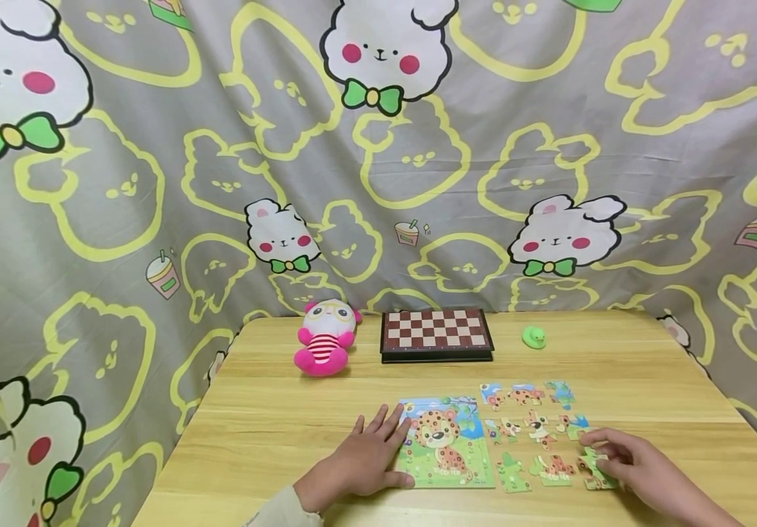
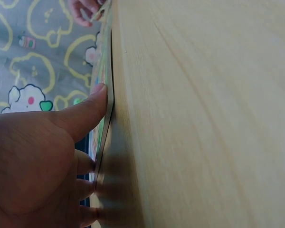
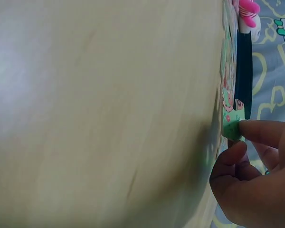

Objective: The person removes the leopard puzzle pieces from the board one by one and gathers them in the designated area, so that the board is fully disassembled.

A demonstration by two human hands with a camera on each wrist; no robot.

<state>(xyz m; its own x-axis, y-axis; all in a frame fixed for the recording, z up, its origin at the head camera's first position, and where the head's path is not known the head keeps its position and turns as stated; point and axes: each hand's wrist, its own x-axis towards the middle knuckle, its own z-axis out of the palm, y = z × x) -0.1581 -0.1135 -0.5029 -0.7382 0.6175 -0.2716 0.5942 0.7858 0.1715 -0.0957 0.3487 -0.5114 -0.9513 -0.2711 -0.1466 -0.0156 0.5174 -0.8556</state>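
Note:
A square leopard picture board (image 1: 444, 443) lies flat on the table, the cartoon leopard facing up. My left hand (image 1: 370, 452) rests along its left edge with fingers spread; in the left wrist view the thumb (image 2: 88, 111) lies on the board's near edge. To the right, several loose jigsaw pieces (image 1: 539, 426) of the same leopard picture are set out in spaced rows. At the near right corner of these rows, my right hand (image 1: 638, 468) pinches a green jigsaw piece (image 3: 233, 124) by its edge between thumb and forefinger.
Behind the puzzle, a folded chessboard case (image 1: 438, 337) stands near the table's back edge. A pink and white panda plush (image 1: 326, 340) sits to its left, a small green rubber duck (image 1: 534, 337) to its right. A patterned grey curtain (image 1: 418, 183) hangs behind the wooden table (image 1: 253, 439).

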